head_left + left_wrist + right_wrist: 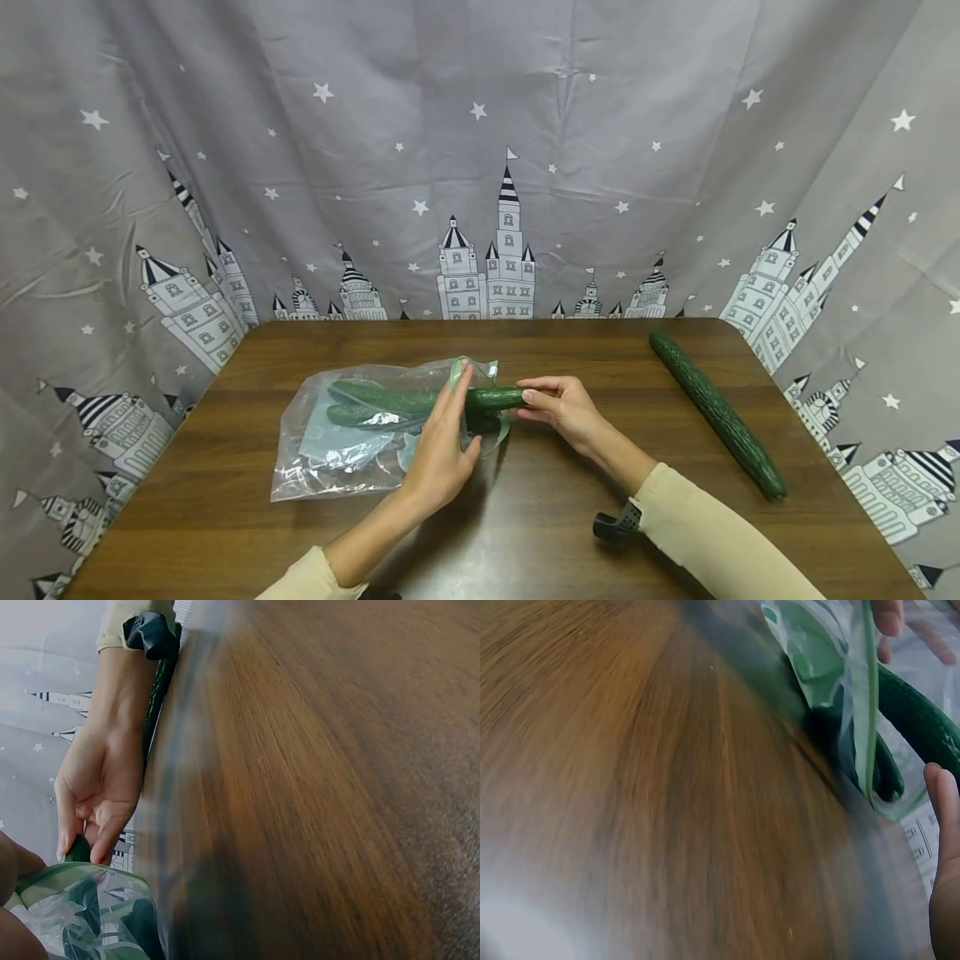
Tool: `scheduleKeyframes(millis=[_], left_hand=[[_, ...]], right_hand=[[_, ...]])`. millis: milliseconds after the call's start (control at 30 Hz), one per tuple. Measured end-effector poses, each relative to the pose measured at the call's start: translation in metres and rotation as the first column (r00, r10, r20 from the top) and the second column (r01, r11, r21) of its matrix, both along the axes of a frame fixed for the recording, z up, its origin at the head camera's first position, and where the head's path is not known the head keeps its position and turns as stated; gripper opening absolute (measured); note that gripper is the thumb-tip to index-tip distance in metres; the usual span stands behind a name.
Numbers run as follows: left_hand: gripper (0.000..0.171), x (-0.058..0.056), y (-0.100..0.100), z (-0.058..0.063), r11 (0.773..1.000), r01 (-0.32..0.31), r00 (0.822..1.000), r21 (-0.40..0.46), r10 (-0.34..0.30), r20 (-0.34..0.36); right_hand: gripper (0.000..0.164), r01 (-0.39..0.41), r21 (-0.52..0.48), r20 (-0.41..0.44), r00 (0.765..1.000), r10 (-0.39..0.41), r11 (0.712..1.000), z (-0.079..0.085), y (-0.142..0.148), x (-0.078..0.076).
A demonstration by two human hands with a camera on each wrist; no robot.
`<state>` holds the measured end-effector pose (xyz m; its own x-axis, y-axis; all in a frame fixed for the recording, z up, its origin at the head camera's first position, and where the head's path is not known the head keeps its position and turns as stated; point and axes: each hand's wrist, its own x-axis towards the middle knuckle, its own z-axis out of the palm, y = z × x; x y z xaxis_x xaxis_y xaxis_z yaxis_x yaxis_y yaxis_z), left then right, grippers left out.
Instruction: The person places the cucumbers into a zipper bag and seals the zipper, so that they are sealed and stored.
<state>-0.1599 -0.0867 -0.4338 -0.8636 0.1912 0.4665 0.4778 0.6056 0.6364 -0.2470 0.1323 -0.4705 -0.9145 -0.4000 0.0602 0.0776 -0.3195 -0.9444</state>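
A clear plastic bag [288, 471] with a green-edged mouth lies left of centre in the head view, its opening facing right. My right hand [566, 412] pinches the right end of a cucumber [498, 398] between thumb and fingers. Most of that cucumber's length is inside the bag. Below it, also within the plastic, lies a second cucumber [356, 415]. At the bag's mouth is my left hand [441, 454], fingers straight against the rim and thumb apart. In the right wrist view the green rim [866, 712] stands open around the cucumbers.
Another cucumber [716, 412] lies slantwise on the right side of the brown wooden table [570, 533]. A grey curtain [375, 83] with castles and stars hangs behind the table and along its sides. A black wrist device [618, 525] sits at the right sleeve.
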Motion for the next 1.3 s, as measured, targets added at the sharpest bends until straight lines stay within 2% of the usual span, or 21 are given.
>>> scheduleKeyframes(millis=[500, 733, 1000, 1100, 1233, 1300], left_hand=[[0.105, 0.000, 0.001, -0.002, 1.000, 0.009, 1.000, 0.010, -0.009, 0.012], [0.105, -0.002, -0.001, -0.003, 1.000, 0.014, 1.000, 0.009, -0.014, 0.008], [0.105, -0.002, -0.001, -0.004, 0.999, 0.029, 1.000, 0.022, -0.028, -0.009], [0.105, -0.003, -0.001, -0.004, 0.999, 0.030, 0.999, 0.029, -0.030, -0.017], [0.106, -0.003, -0.002, -0.005, 0.999, 0.033, 0.999, 0.032, -0.033, -0.010], [0.106, -0.003, -0.003, -0.005, 0.999, 0.036, 0.999, 0.037, -0.036, -0.001]], right_hand=[[0.036, -0.066, 0.066, -0.012, 0.998, 0.067, 0.996, -0.009, -0.043, -0.002], [0.032, -0.035, 0.214, -0.107, 0.993, 0.059, 0.976, -0.006, -0.048, -0.004], [0.029, -0.054, 0.255, -0.157, 0.983, 0.097, 0.965, -0.003, -0.070, -0.007], [0.027, -0.009, 0.352, -0.201, 0.976, 0.085, 0.936, 0.000, -0.075, -0.010], [0.028, 0.054, 0.543, -0.290, 0.949, 0.126, 0.838, 0.004, -0.068, -0.009], [0.030, 0.063, 0.597, -0.322, 0.932, 0.167, 0.800, 0.005, -0.063, -0.007]])
